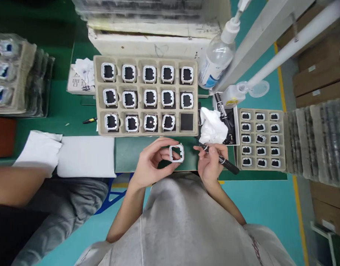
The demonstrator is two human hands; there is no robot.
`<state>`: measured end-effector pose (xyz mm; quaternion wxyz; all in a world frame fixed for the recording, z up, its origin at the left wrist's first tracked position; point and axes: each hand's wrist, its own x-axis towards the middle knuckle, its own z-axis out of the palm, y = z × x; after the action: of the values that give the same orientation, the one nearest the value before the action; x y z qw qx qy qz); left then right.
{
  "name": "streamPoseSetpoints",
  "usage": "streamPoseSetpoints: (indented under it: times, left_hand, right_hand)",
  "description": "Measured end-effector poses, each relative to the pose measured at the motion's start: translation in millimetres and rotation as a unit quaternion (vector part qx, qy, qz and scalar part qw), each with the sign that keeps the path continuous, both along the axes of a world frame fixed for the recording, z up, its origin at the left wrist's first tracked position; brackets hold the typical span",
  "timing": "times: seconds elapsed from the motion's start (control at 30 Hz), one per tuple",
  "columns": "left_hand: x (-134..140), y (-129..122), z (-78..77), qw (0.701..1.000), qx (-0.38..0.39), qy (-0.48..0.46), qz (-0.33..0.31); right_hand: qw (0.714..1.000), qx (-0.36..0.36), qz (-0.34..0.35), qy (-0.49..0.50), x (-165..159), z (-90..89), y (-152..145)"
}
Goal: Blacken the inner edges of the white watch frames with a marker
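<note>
My left hand (153, 162) pinches a small white square frame, a watch-case-like part (181, 153), by its edges between thumb and fingers. The part is held upright, its opening toward me. In my right hand (212, 164) is a black marker pen (228, 165), its dark end pointing up and left toward the part but apart from it. Just beyond both hands lies a beige compartment tray (142, 133) of similar white frames. The front right compartment (187, 122) holds no frame and shows its dark bottom.
Crumpled white tissue (212, 125) lies by a box with markers (221, 107). A pump bottle (218, 55) stands behind it. A second filled tray (253, 167) sits at right beside stacked trays (316, 140). At left are white sheets (86, 157) and a co-worker's arm (17, 184).
</note>
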<state>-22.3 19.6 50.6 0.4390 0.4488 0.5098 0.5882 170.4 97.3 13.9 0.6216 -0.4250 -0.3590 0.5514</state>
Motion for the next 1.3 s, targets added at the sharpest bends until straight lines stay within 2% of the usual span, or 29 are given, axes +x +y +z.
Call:
streamPoseSetpoints:
  times: [0.1, 0.23, 0.37, 0.47, 0.57, 0.77, 0.9, 1.07, 1.3]
  left_hand:
    - [13.4, -5.3, -24.1, 0.995, -0.068, -0.043, 0.058]
    - [20.6, -5.9, -35.1, 0.992, -0.104, -0.004, 0.067]
    - [22.4, -5.5, -36.5, 0.993, -0.094, 0.047, 0.052]
    - [24.5, -4.9, -36.6, 0.994, -0.079, 0.052, 0.059]
    - [27.3, -5.4, -36.8, 0.995, -0.065, 0.039, 0.06]
    - [27.9, -7.6, -34.8, 0.995, -0.084, 0.031, 0.045]
    - [26.6, -7.0, -32.8, 0.997, -0.057, 0.051, 0.031]
    - [28.2, -7.2, -32.1, 0.994, -0.033, 0.097, 0.032]
    - [30.1, -7.2, -30.3, 0.989, -0.016, 0.14, 0.045]
  right_hand:
    - [0.999, 0.026, 0.015, -0.032, 2.2, -1.3, -5.1]
    - [0.992, 0.07, 0.074, -0.079, 9.5, -4.0, -12.8]
    - [0.98, 0.117, 0.123, -0.104, 14.0, -4.3, -12.7]
    - [0.968, 0.152, 0.139, -0.141, 12.5, -2.6, -9.9]
    - [0.966, 0.163, 0.132, -0.151, 9.0, -2.5, -10.2]
    - [0.965, 0.164, 0.103, -0.175, 9.0, -8.6, -15.9]
    - [0.944, 0.21, 0.12, -0.226, 11.2, -9.3, -14.8]
    - [0.921, 0.268, 0.115, -0.256, 5.8, -1.8, -9.6]
    - [0.908, 0.27, 0.112, -0.299, 2.0, 4.9, -9.3]
